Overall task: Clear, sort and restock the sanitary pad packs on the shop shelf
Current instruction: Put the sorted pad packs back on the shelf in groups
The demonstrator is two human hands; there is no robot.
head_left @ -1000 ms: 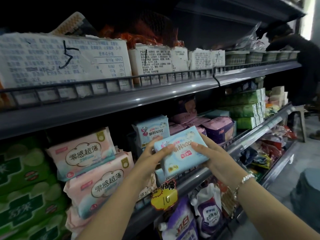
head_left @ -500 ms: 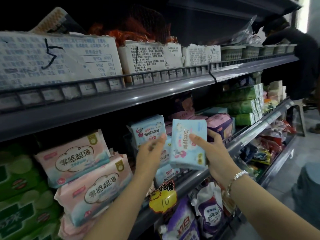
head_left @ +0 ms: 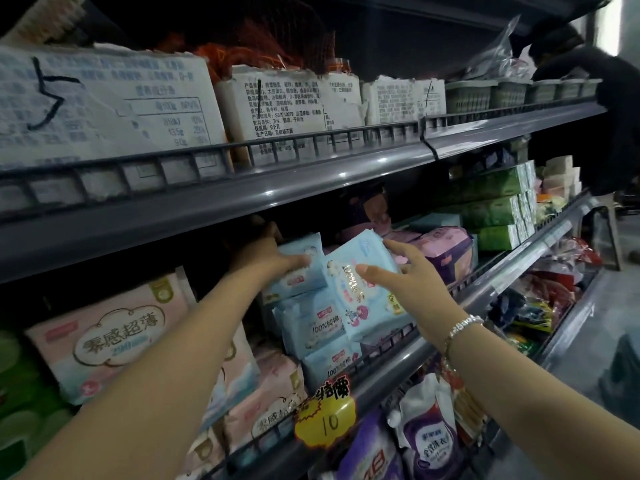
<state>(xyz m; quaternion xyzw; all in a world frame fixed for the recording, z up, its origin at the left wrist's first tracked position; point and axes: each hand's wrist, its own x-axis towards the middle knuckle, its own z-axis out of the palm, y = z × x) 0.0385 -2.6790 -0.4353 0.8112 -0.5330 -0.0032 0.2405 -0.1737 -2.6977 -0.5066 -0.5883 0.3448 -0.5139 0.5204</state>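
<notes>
My right hand (head_left: 408, 277) holds a light blue pad pack (head_left: 360, 292) upright at the front of the middle shelf (head_left: 433, 341), thumb on its face and fingers along its right edge. To its left, my left hand (head_left: 266, 256) grips the top blue pack (head_left: 299, 268) of a stack of matching blue packs (head_left: 311, 327) standing on the shelf. Pink pad packs (head_left: 107, 337) lie at the left. Purple and pink packs (head_left: 446, 251) sit to the right, behind my right hand.
Green tissue packs (head_left: 495, 209) are stacked further right. White boxes (head_left: 284, 105) line the upper shelf behind a rail. A yellow price tag (head_left: 325, 414) hangs on the shelf edge; detergent pouches (head_left: 429, 434) fill the shelf below. A person in dark clothes (head_left: 609, 109) stands at the far right.
My right hand has carried the blue pack inward and stood it beside the stack. My left hand let go of it and reached deeper, onto the stack's top pack.
</notes>
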